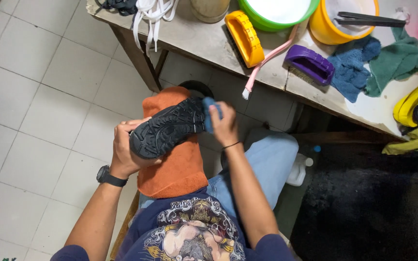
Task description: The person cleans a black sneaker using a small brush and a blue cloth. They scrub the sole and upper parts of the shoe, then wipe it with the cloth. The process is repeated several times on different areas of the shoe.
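My left hand (124, 150) grips a black shoe (168, 128) at its heel end, sole turned up, over an orange towel (177, 159) that drapes my left knee. My right hand (224, 124) presses a blue cloth (210, 112) against the toe end of the shoe. A black watch sits on my left wrist and a thin black band circles my right wrist.
A worn table (209, 41) ahead holds a yellow brush (244, 37), a purple brush (310, 64), a pink-handled brush (267, 60), white laces (152, 12), green (274, 12) and yellow (347, 19) tubs, blue and green rags (373, 65). A white bottle (298, 169) stands on the floor at right.
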